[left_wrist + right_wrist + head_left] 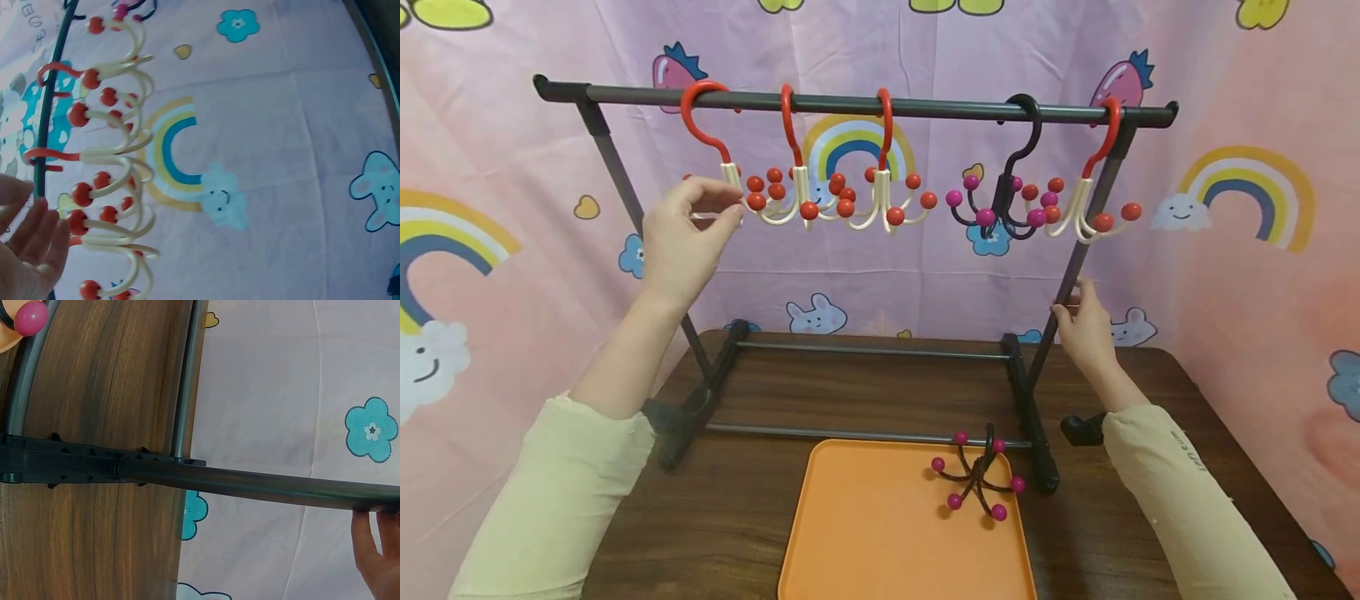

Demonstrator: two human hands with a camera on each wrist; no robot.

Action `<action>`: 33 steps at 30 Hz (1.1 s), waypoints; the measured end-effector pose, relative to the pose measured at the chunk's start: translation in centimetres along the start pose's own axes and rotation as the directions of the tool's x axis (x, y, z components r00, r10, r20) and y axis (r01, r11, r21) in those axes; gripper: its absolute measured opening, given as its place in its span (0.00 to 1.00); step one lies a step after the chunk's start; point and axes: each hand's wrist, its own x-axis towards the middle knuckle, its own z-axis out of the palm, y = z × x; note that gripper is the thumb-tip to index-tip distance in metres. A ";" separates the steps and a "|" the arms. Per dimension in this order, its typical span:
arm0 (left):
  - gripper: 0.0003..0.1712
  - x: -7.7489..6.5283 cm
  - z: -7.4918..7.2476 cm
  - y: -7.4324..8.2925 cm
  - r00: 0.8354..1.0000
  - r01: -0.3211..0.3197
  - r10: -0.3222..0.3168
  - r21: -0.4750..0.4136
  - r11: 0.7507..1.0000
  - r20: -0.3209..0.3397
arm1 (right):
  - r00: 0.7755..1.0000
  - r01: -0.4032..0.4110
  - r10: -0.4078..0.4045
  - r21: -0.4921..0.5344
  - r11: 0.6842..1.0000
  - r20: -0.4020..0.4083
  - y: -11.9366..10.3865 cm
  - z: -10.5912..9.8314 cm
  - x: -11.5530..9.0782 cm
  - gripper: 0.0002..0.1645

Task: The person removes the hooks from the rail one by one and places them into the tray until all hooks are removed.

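Observation:
My left hand (685, 237) is raised beside the leftmost hanging hook rack, which has a red hook (694, 125) and cream arms tipped with red balls. In the left wrist view its fingers (40, 240) extend loosely near a red ball (76, 222); no grip shows, and whether they touch is unclear. At the right, my right hand (1086, 333) rests fingertips against the dark right post (1075, 267) of the rack. Those fingers (364, 540) reach the post nearly straight in the right wrist view. Part of the leftmost hanger is hidden behind my left hand.
Along the top bar (955, 107) hang more red-and-cream hangers (882, 179) and a black one (1003, 196) with magenta balls. Another black hanger (977, 475) lies on the orange tray (880, 525). The rack stands on a wooden table (685, 533) before a patterned cloth.

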 end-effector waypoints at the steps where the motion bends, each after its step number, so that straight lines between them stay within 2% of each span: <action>1: 0.14 0.3 -0.3 0.2 1.000 0.020 -0.020 -0.005 1.000 -0.019 | 1.000 -0.001 0.001 0.000 1.000 0.000 0.0 0.1 0.0 0.22; 4: 0.16 1.3 -1.0 0.8 0.993 0.103 -0.104 -0.018 0.994 -0.058 | 1.000 -0.005 0.005 -0.006 1.000 -0.008 0.1 0.1 0.0 0.23; 8: 0.19 2.5 -1.6 1.4 0.974 0.201 -0.209 -0.086 0.976 -0.092 | 1.000 0.004 -0.004 0.008 1.000 -0.015 0.2 0.2 -0.1 0.22; 11: 0.22 3.1 -1.6 1.4 0.959 0.252 -0.269 -0.159 0.955 -0.093 | 1.000 0.002 -0.001 0.039 0.999 -0.021 0.2 0.3 -0.2 0.21; 17: 0.28 4.0 -1.5 1.2 0.935 0.311 -0.339 -0.216 0.925 -0.105 | 0.999 -0.022 0.025 0.073 0.997 -0.043 0.5 0.4 -0.5 0.23; 18: 0.29 4.3 -1.5 1.2 0.929 0.326 -0.355 -0.226 0.918 -0.104 | 0.999 -0.023 0.026 0.072 0.997 -0.044 0.5 0.4 -0.5 0.23; 23: 0.32 5.6 -1.7 0.9 0.886 0.428 -0.461 -0.309 0.849 -0.038 | 0.998 -0.022 0.026 0.075 0.997 -0.053 0.6 0.5 -0.5 0.23; 25: 0.31 6.1 -1.7 0.7 0.876 0.454 -0.482 -0.322 0.831 -0.010 | 0.998 -0.041 0.046 0.112 0.993 -0.044 0.6 0.5 -0.6 0.23; 28: 0.26 6.5 -1.7 0.6 0.868 0.473 -0.497 -0.336 0.814 0.019 | 0.994 -0.102 0.108 0.227 0.969 -0.015 0.5 0.5 -0.6 0.23; 33: 0.21 6.8 -1.6 0.3 0.863 0.477 -0.506 -0.347 0.807 0.010 | 0.977 -0.204 0.210 0.391 0.897 0.030 0.5 0.4 -0.4 0.23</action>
